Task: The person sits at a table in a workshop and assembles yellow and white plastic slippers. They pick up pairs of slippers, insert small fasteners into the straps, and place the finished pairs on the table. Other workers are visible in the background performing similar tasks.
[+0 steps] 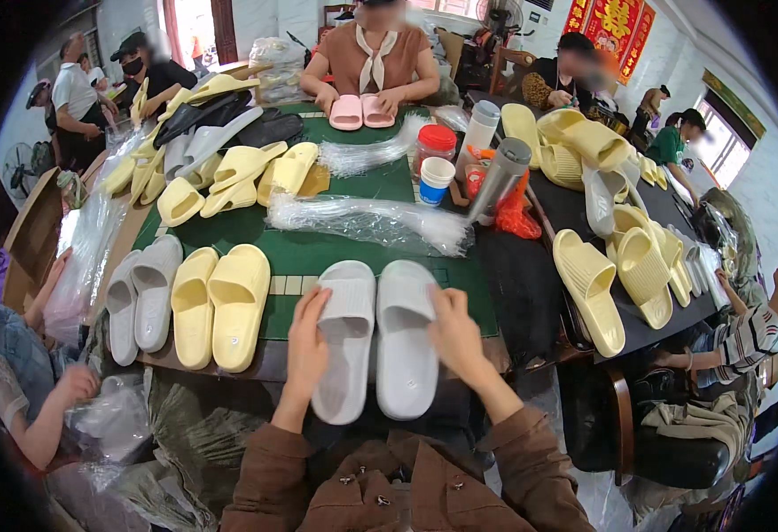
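Note:
A pair of grey slide sandals hangs side by side over the table's near edge, soles down and toes away from me. My left hand (307, 332) is closed on the outer side of the left grey slide (344, 355). On the other side, my right hand (457, 332) grips the right grey slide (406, 363) along its outer edge. To the left, a yellow pair of slides (238, 310) lies flat beside another grey pair (156, 293). Beyond my hands, a bundle of clear plastic bags (371, 222) stretches across the green table top (304, 253).
A heap of yellow slides (229, 177) covers the far left. Right of centre stand a steel flask (502, 177), a paper cup (435, 182) and a red-lidded jar (436, 142). More yellow slides (588, 284) lie on the right-hand table. Across from me, a person holds pink slides (362, 111).

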Demonstrator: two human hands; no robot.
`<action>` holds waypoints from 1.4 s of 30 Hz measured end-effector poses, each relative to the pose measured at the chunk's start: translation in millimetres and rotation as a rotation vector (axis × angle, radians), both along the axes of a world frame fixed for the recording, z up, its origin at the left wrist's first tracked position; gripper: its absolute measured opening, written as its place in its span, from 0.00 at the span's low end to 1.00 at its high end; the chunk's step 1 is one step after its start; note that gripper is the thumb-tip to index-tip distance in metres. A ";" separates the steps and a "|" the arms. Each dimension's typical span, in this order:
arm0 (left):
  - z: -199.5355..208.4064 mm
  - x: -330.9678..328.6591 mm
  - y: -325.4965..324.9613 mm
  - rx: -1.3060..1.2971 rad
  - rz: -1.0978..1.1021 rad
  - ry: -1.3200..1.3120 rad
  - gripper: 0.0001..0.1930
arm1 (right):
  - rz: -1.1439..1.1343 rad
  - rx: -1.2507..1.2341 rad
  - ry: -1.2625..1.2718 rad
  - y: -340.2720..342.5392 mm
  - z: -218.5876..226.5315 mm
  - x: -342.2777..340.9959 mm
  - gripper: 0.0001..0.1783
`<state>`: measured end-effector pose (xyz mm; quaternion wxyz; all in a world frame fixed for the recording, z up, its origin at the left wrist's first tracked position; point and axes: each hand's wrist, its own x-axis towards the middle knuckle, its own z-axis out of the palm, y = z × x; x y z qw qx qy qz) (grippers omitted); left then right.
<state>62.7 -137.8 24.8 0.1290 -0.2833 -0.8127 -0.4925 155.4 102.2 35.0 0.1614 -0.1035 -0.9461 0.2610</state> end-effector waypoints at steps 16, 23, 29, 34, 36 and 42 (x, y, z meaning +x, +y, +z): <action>-13.5 14.0 25.4 0.023 -0.011 -0.084 0.34 | 0.092 -0.492 0.137 51.5 -5.0 -11.2 0.20; -8.9 14.9 25.9 -0.033 -0.004 -0.077 0.33 | -0.200 -0.278 0.251 104.1 -50.7 -75.5 0.19; -9.0 15.2 26.4 -0.042 0.003 -0.052 0.33 | -0.185 -0.153 0.117 117.0 -48.3 -101.5 0.07; -11.3 15.5 24.0 -0.052 0.012 -0.043 0.33 | -0.117 -0.286 0.199 98.7 -40.4 -92.7 0.04; -7.9 17.9 23.8 -0.054 0.018 -0.061 0.32 | -0.112 -0.339 0.168 86.2 -23.0 -82.3 0.05; -6.6 14.6 26.7 0.005 -0.023 -0.085 0.31 | -0.126 0.042 0.251 96.1 -15.6 -77.2 0.06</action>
